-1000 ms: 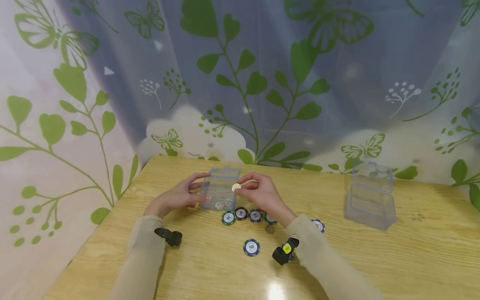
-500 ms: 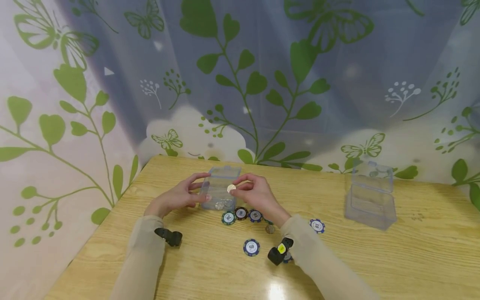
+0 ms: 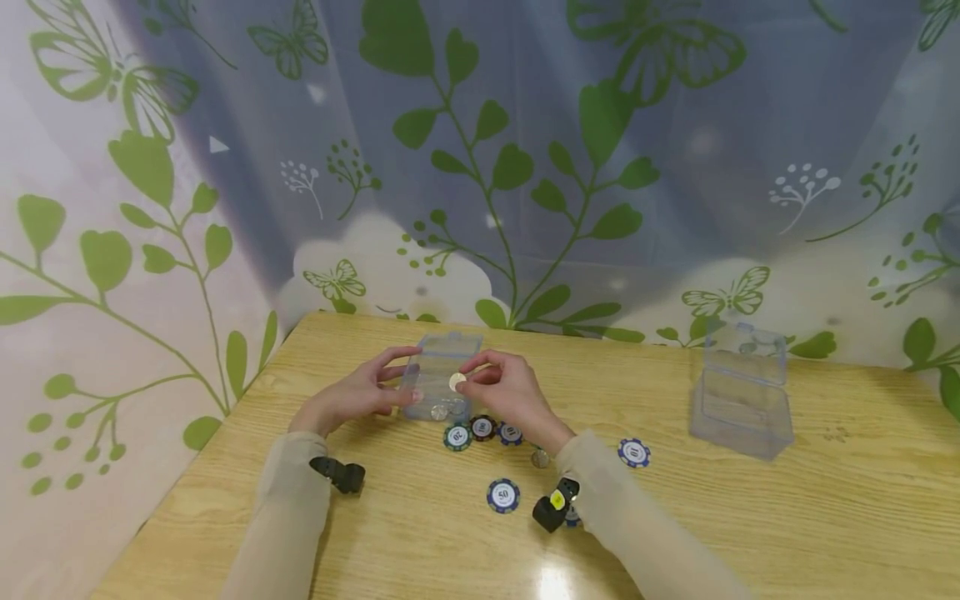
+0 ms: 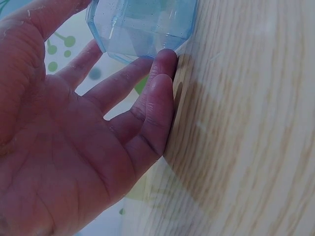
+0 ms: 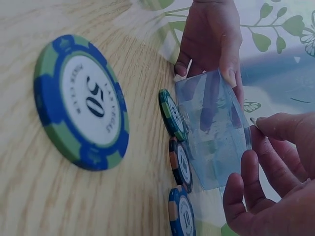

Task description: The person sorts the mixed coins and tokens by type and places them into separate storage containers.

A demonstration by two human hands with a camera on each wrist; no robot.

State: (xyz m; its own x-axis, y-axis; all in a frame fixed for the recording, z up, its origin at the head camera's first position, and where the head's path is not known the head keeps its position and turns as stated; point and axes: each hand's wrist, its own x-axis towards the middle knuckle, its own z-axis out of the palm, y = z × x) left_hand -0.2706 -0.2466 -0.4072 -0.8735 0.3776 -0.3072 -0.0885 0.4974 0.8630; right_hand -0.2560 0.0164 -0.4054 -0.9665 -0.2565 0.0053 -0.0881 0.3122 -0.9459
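A clear plastic box (image 3: 432, 372) stands with its lid raised, several coins (image 3: 439, 412) inside near its front wall. My left hand (image 3: 360, 388) grips the box at its left side, thumb at the front and other fingers farther back. Between thumb and fingertips my right hand (image 3: 512, 390) pinches a shiny coin (image 3: 457, 382) above the box opening. In the right wrist view that coin (image 5: 253, 121) shows edge-on beside the box rim. Poker chips lie before the box: a green one (image 3: 457, 437), a dark one marked 100 (image 3: 483, 428), and a blue one (image 3: 509, 433) partly behind my right hand.
Nearer me on the wooden table (image 3: 405, 517) lies a blue chip marked 50 (image 3: 503, 496). Another coin (image 3: 540, 458) rests by my right wrist, a chip (image 3: 573, 517) partly under it. Farther right are a chip marked 10 (image 3: 634, 452) and a second clear box (image 3: 738, 417), lid up.
My right hand has moved slightly left, carrying the pinched coin from the box's right edge to over its opening. My left hand and the box have stayed put.
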